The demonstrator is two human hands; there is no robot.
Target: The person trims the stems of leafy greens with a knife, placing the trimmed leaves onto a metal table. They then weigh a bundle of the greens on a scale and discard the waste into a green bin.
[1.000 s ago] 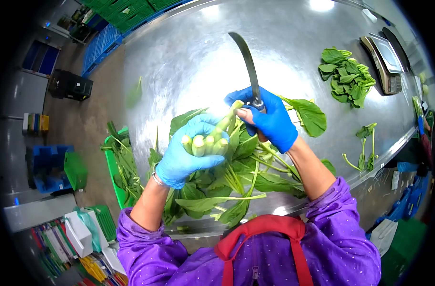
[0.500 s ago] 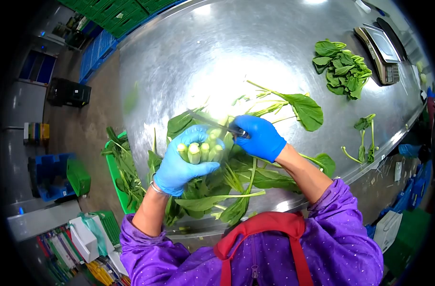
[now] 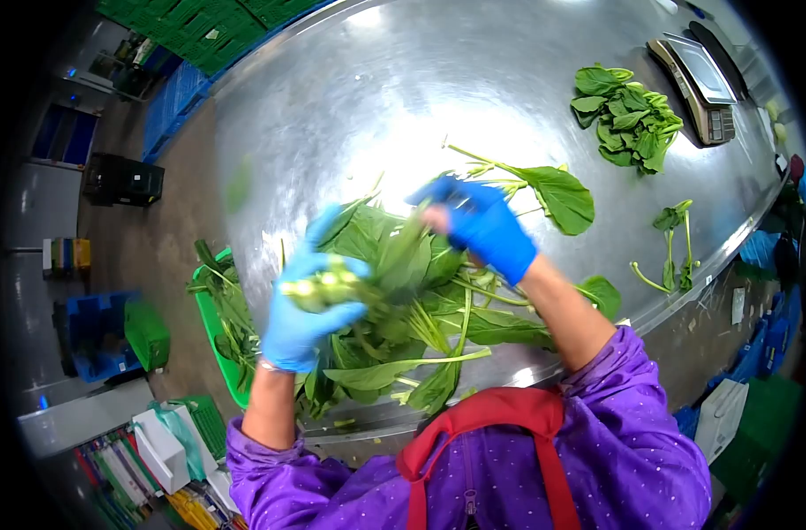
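Note:
My left hand (image 3: 299, 309), in a light blue glove, is closed around a bunch of leafy greens (image 3: 407, 256). The pale cut stem ends point left between thumb and fingers, and the leaves fan out to the right. In a darker blue glove, my right hand (image 3: 487, 221) is smeared by motion at the leaf end of the bunch. Its fingers are curled around the dark handle of a knife (image 3: 460, 201); the blade is not discernible. Beneath both hands lies a heap of loose greens (image 3: 376, 375) on the metal table (image 3: 332, 106).
A pile of greens (image 3: 628, 119) lies beside a weighing scale (image 3: 699, 88) at the back right. Several trimmed stems (image 3: 672, 252) rest near the right edge. A green crate (image 3: 210, 318) holding greens stands at the table's left side.
My left hand has moved left and turned the bunch, so its stem ends now face left and its leaves stretch right. My right hand with the knife has shifted slightly up and right.

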